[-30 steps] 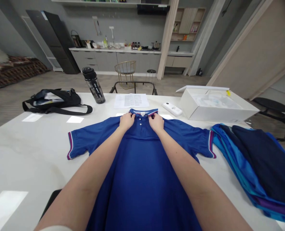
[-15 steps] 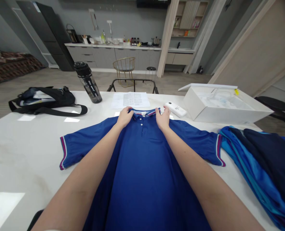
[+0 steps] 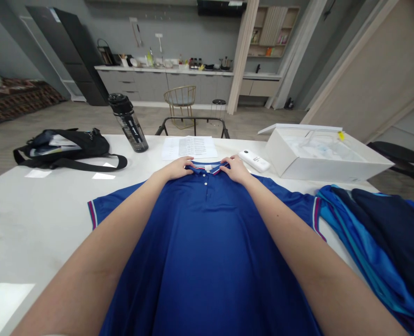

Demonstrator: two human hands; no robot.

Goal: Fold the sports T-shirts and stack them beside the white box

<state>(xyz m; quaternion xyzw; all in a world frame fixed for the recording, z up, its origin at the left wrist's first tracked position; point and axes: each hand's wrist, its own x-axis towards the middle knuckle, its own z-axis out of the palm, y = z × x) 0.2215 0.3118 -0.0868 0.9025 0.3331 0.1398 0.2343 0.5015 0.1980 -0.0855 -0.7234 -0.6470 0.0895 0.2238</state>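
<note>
Step in hand: both hands are at the neck of a blue polo shirt [image 3: 207, 252], smoothing the ribbed collar [image 3: 207, 167]; neither sleeve is folded in.

Left hand [image 3: 173, 169]: lies palm down on the collar's left side, fingers [image 3: 187, 162] extended and relaxed, not clenched.

Right hand [image 3: 236, 170]: rests the same way on the collar's right side, fingers [image 3: 226, 164] loosely spread, with no clear pinch.

Shirt place: spread face up, centre of the bench [image 3: 35, 224], hem toward the person and collar pointing away; the forearms cover much of the body.

Shirt material: smooth, fine-knit cotton-like fabric, with striped sleeve cuffs [image 3: 93, 214] and pale buttons [image 3: 206, 184] down the placket.

Left of the shirt: a black shoulder bag [image 3: 61, 149] with a loose strap lies at upper left, beside a clear-and-black water bottle [image 3: 129, 126].

Ahead: a printed paper sheet [image 3: 189, 148] lies flat beyond the collar, near a white remote [image 3: 254, 161].

Right of the shirt: an open white box [image 3: 319, 168] sits at upper right, above a soft pile of folded blue clothes [image 3: 378, 228].
</note>
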